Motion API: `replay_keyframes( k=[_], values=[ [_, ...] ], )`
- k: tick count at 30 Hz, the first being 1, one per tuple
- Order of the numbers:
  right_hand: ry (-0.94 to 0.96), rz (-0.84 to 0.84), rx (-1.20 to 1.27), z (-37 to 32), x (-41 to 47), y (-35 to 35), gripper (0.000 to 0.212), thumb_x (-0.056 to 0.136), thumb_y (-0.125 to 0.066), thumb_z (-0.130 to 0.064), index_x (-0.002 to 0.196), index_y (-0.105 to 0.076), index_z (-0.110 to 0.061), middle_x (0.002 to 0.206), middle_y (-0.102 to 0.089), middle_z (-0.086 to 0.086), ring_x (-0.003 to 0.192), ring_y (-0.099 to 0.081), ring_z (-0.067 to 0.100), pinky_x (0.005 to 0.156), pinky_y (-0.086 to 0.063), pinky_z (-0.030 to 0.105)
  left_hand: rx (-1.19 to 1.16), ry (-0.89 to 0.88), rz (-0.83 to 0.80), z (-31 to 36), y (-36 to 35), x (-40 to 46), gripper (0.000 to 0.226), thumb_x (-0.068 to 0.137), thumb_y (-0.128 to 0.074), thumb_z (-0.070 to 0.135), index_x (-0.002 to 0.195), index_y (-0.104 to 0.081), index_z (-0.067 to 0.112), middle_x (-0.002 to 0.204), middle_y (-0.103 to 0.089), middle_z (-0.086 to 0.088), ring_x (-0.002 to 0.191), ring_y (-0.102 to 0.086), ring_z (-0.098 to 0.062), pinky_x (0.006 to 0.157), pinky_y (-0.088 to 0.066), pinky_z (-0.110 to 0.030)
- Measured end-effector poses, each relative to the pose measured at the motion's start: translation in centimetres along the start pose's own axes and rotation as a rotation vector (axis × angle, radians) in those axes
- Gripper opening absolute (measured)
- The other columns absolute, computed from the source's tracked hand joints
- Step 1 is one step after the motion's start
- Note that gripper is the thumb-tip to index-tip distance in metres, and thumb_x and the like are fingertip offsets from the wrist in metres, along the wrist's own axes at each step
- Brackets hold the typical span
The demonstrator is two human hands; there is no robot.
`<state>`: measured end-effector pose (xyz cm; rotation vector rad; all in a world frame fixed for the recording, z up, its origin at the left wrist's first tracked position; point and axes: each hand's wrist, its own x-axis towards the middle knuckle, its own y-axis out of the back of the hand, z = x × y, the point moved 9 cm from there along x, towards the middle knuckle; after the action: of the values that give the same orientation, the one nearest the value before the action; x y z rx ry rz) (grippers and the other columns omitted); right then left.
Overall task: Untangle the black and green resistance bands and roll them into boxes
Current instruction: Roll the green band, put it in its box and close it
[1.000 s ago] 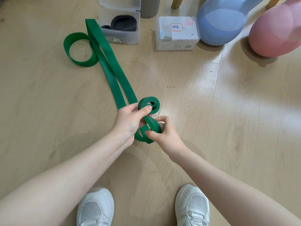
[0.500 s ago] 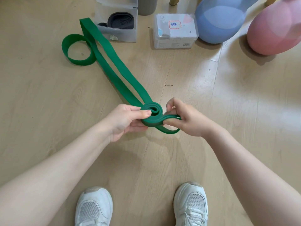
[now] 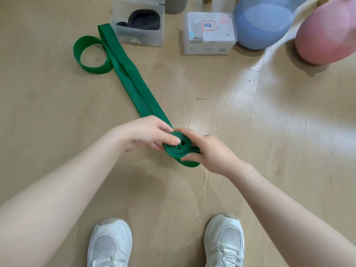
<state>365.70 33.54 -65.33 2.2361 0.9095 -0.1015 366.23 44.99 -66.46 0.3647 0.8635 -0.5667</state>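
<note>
On the floor ahead of the shoes (image 3: 109,245), the left hand (image 3: 146,134) and right hand (image 3: 208,151) are both pinching the rolled end of the green band (image 3: 133,81), whose tail is lying toward the far left. Farther off, the black band (image 3: 144,19) is sitting coiled in an open box (image 3: 140,38), beside a shut box (image 3: 209,33).

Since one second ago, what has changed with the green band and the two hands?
The coil of the green band has grown thicker and moved up along the strip, so less strip lies loose. The right hand shifted its grip from the loose end below the coil to the coil's side; the left hand kept pinching it. The far loop, the black band in its open box and the closed box stayed.
</note>
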Motion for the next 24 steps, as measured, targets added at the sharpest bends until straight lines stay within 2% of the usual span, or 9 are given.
replay_keyframes(
  k=[3,6,9,11,13,16,20,22,24],
  values=[
    [-0.067,0.203,0.009,0.5,-0.4,1.2,0.062,0.08,-0.068,-0.036,0.134,-0.04,-0.026,0.09,-0.069,0.003,0.085,-0.061,0.03,0.078,-0.051,0.041,-0.514,-0.044,0.186,-1.1,-0.8,0.7,0.044,0.08,-0.065,0.034,0.118,-0.055,0.014,0.105,-0.068,-0.007,0.092,-0.066,-0.017,0.08,-0.05,-0.027],
    [-0.209,0.362,0.042,1.0,-0.8,1.1,0.061,0.081,-0.065,-0.046,0.131,-0.042,-0.02,0.081,-0.069,0.0,0.078,-0.062,0.024,0.069,-0.05,0.035,-0.91,-0.06,0.198,-2.1,-3.5,0.6,0.027,0.074,-0.065,0.032,0.095,-0.062,0.016,0.09,-0.069,0.0,0.084,-0.063,-0.014,0.085,-0.049,-0.033],
    [-0.341,0.411,0.178,1.7,-0.6,0.2,0.044,0.083,-0.062,-0.042,0.115,-0.048,-0.015,0.062,-0.059,-0.006,0.059,-0.055,0.017,0.056,-0.042,0.03,-0.937,-0.024,0.337,-3.2,-5.0,0.2,0.006,0.085,-0.063,0.021,0.09,-0.063,0.019,0.091,-0.069,0.002,0.09,-0.062,-0.01,0.087,-0.045,-0.028],
    [-0.356,0.422,0.205,1.7,-0.7,-0.6,0.036,0.084,-0.062,-0.036,0.108,-0.048,-0.014,0.056,-0.053,-0.006,0.053,-0.051,0.016,0.052,-0.038,0.029,-0.939,0.0,0.434,-3.6,-5.3,-0.2,0.006,0.086,-0.063,0.021,0.092,-0.065,0.02,0.093,-0.07,0.003,0.094,-0.062,-0.01,0.084,-0.042,-0.024],
    [-0.353,0.427,0.208,1.3,-0.8,-0.6,0.036,0.083,-0.064,-0.035,0.108,-0.047,-0.015,0.052,-0.047,-0.008,0.049,-0.046,0.01,0.048,-0.033,0.026,-0.942,-0.006,0.457,-3.5,-5.0,-0.4,0.006,0.086,-0.064,0.021,0.091,-0.067,0.02,0.096,-0.071,0.002,0.099,-0.062,-0.013,0.091,-0.043,-0.026],
    [-0.352,0.407,0.224,0.9,-0.3,0.3,0.051,0.078,-0.068,-0.041,0.117,-0.044,-0.019,0.062,-0.058,-0.008,0.061,-0.058,0.014,0.054,-0.045,0.031,-0.891,-0.075,0.434,-2.5,-3.8,-0.5,0.009,0.086,-0.062,0.016,0.092,-0.069,0.017,0.096,-0.072,-0.002,0.096,-0.064,-0.016,0.097,-0.045,-0.03],
    [-0.402,0.304,0.048,0.8,0.2,-0.4,0.082,0.069,-0.068,-0.052,0.132,-0.022,-0.028,0.084,-0.065,-0.003,0.084,-0.064,0.026,0.072,-0.053,0.043,-0.903,-0.122,0.453,-2.1,-2.5,-0.4,0.012,0.086,-0.061,0.007,0.095,-0.068,0.012,0.096,-0.071,-0.01,0.085,-0.066,-0.021,0.09,-0.05,-0.037],
    [-0.464,0.299,0.134,1.3,-0.6,-1.3,0.092,0.071,-0.071,-0.046,0.14,-0.014,-0.027,0.088,-0.06,-0.004,0.088,-0.062,0.023,0.074,-0.051,0.037,-0.987,-0.146,0.46,-2.2,-1.9,-0.3,0.012,0.087,-0.059,0.002,0.093,-0.067,0.008,0.088,-0.07,-0.008,0.076,-0.067,-0.017,0.081,-0.055,-0.033],
    [-0.502,0.33,0.346,1.8,-1.5,-2.7,0.086,0.074,-0.072,-0.033,0.141,-0.019,-0.024,0.092,-0.055,-0.006,0.092,-0.059,0.018,0.075,-0.045,0.027,-1.042,-0.156,0.462,-2.3,-1.6,-0.4,0.012,0.087,-0.057,0.0,0.091,-0.066,0.006,0.083,-0.069,-0.006,0.075,-0.066,-0.016,0.079,-0.057,-0.029]
  ],
)
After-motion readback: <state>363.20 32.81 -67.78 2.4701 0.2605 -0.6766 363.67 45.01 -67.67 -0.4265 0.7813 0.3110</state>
